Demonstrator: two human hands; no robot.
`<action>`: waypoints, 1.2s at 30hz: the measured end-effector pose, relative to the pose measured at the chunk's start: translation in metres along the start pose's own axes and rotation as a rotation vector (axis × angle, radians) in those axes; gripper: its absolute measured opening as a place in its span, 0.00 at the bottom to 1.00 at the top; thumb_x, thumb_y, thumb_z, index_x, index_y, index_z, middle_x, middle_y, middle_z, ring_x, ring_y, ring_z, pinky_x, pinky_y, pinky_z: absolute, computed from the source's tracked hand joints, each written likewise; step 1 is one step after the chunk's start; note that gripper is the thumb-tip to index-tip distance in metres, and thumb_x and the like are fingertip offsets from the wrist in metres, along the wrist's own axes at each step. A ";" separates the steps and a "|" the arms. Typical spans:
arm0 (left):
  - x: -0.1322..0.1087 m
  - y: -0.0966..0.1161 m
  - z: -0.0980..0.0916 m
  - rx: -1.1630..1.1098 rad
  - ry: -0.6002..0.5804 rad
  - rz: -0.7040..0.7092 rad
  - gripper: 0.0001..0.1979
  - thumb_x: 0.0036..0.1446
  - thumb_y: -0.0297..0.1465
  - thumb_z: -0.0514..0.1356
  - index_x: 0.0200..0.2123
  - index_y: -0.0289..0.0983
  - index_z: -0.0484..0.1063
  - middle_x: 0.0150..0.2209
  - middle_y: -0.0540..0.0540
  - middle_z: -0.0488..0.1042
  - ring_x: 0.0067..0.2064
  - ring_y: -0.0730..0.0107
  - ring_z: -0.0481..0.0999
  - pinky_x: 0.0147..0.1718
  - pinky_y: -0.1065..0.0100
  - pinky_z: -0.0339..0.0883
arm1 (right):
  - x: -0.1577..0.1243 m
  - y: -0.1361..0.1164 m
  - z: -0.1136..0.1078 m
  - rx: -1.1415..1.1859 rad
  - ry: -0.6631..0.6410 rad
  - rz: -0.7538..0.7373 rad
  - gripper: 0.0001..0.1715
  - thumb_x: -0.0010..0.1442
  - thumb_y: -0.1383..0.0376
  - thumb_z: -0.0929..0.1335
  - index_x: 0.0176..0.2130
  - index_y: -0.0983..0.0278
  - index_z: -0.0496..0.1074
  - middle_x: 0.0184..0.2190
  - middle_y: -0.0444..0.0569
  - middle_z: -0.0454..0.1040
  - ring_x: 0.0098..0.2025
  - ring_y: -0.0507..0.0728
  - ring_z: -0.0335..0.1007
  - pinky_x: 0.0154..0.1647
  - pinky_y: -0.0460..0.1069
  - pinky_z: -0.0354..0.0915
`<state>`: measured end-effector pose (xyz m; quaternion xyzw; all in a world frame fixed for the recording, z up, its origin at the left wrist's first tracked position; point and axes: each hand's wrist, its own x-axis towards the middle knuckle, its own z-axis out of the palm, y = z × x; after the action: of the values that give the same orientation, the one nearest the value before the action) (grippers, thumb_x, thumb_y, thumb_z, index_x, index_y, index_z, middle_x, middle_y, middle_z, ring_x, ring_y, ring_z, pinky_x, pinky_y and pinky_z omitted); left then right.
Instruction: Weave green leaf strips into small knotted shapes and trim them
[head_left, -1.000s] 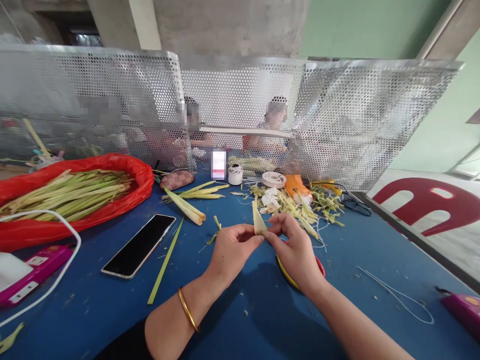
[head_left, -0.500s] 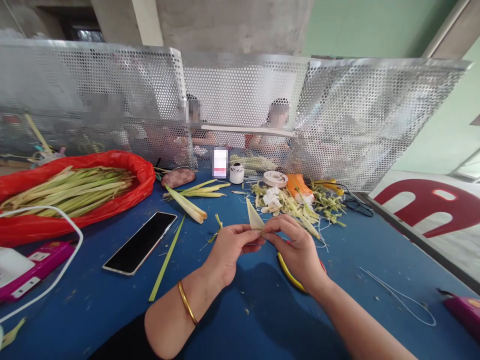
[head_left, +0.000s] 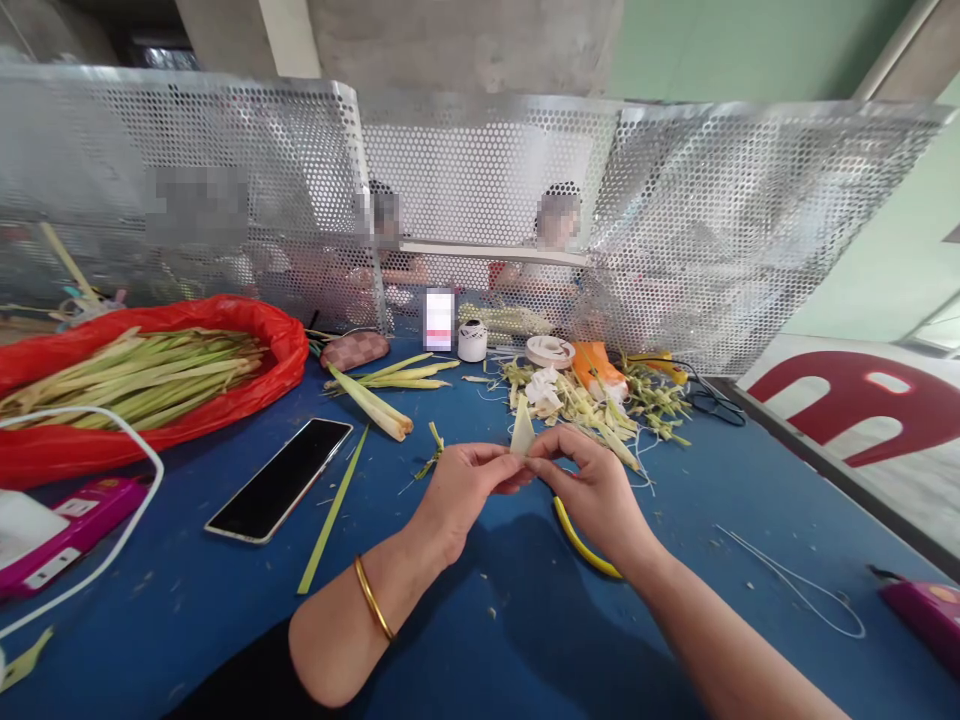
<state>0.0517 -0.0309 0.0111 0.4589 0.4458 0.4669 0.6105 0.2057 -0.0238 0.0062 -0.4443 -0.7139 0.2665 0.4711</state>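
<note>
A small pale leaf piece point(head_left: 523, 428) stands upright, pinched at its base between the fingertips of both hands. My left hand point(head_left: 472, 490) is closed on it from the left, thumb on top. My right hand point(head_left: 589, 482) grips the same base from the right with thumb and forefinger. The two hands touch at the fingertips, above the blue table point(head_left: 465, 640). Beneath my right hand lies a yellow curved handle point(head_left: 583, 545), partly hidden. A tied green sprig point(head_left: 431, 455) rests just left of my left hand.
Left: red bag point(head_left: 281, 350) of long leaves, black phone point(head_left: 281, 480), green strip point(head_left: 334, 510), purple power strip point(head_left: 90, 520). Behind: leaf stalks point(head_left: 371, 403), thread spool point(head_left: 472, 341), tape roll point(head_left: 550, 350), scraps point(head_left: 585, 415), perforated metal screen point(head_left: 480, 170). Right: white thread loop point(head_left: 799, 585).
The leaf piece has turned more upright and its tip has shifted right. Both hands stay pinched together. The whole view has shifted slightly.
</note>
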 end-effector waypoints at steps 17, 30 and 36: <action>0.000 -0.002 0.001 -0.240 0.031 -0.156 0.09 0.46 0.34 0.67 0.28 0.34 0.79 0.28 0.44 0.79 0.34 0.68 0.76 0.34 0.70 0.68 | 0.001 0.000 -0.002 0.039 0.000 -0.166 0.02 0.56 0.68 0.69 0.32 0.60 0.72 0.30 0.45 0.73 0.35 0.55 0.69 0.39 0.50 0.67; 0.000 -0.004 -0.001 -0.228 0.032 -0.123 0.10 0.45 0.34 0.67 0.29 0.32 0.79 0.31 0.42 0.79 0.36 0.65 0.77 0.35 0.68 0.68 | 0.000 0.000 0.000 -0.035 0.060 -0.217 0.05 0.57 0.70 0.69 0.30 0.60 0.73 0.32 0.46 0.73 0.36 0.55 0.71 0.39 0.50 0.67; 0.000 -0.003 0.001 -0.266 0.028 -0.163 0.09 0.44 0.32 0.67 0.28 0.32 0.79 0.31 0.42 0.79 0.34 0.66 0.77 0.35 0.68 0.69 | 0.000 0.003 0.000 -0.064 0.059 -0.229 0.06 0.58 0.69 0.68 0.30 0.59 0.74 0.32 0.47 0.73 0.37 0.57 0.71 0.39 0.51 0.67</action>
<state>0.0526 -0.0317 0.0083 0.3294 0.4244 0.4770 0.6955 0.2070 -0.0225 0.0034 -0.3824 -0.7538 0.1751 0.5049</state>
